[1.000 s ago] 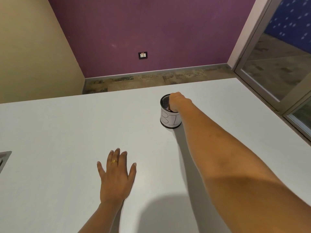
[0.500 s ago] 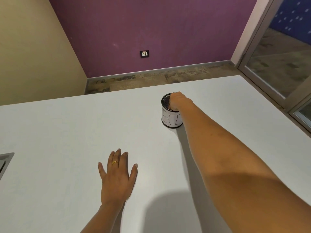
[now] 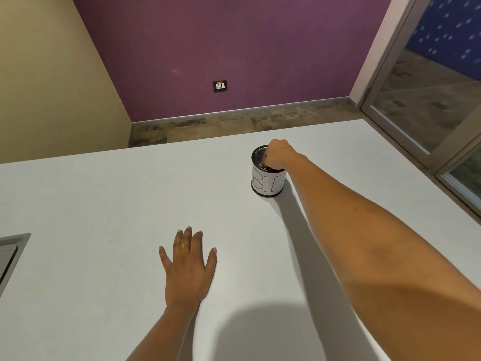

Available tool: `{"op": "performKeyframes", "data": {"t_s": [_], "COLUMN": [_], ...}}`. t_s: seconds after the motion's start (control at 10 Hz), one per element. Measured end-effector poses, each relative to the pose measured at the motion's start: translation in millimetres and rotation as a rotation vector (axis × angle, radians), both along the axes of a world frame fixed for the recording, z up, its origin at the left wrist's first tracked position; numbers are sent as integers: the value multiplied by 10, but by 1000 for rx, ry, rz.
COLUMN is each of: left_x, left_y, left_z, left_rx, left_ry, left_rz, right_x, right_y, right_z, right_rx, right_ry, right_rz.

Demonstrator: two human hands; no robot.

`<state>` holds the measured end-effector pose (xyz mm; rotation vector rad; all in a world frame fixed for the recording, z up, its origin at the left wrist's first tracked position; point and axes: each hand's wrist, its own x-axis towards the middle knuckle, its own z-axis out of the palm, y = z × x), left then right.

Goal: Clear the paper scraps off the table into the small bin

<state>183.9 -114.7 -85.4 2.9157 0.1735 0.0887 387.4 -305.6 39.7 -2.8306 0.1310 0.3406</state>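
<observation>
The white counter [image 3: 104, 204] fills most of my view, with a grey recessed hatch [image 3: 10, 254] cut into its left edge. My right arm stretches across it so that my right hand [image 3: 278, 155] reaches the small bin [image 3: 266, 182] on the far side. My left hand [image 3: 188, 272] lies palm down on the counter near me, fingers straight and spread, holding nothing. I judge it is there to prop me while I lean into the reach.

The small bin stands upright near the far edge, a dark mesh cup with a white label wrapped around it, well apart from my left hand. My right hand sits over its mouth with the fingers curled down inside. Their tips are hidden, so I cannot tell whether they pinch anything. I can pick out no paper scraps in view; any I carry would be under those fingers or down in the bin. A gold ring [image 3: 184, 246] sits on my left hand.
</observation>
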Motion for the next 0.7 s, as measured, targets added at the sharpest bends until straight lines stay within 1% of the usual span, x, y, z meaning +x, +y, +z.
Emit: {"op": "performKeyframes", "data": {"t_s": [0.2,0.4,0.6,0.7], "left_x": [-39,-255,-678,-908], "left_y": [6,99,165,164], "left_z": [23,-30,31,82], "left_rx": [0,-35,-73,-56], "left_ry": [7,32,126,185], "left_rz": [-22,-76,-90,-84], "right_x": [-215,-691,-1199,-1529], "right_y": [-7,-76,-178,-233], "right_z": [38,166,68,-80], "right_rx": [104,212,154,105], "right_ry": [-164,-432,-616,-578], "right_rz": [-24,-34,31,37]}}
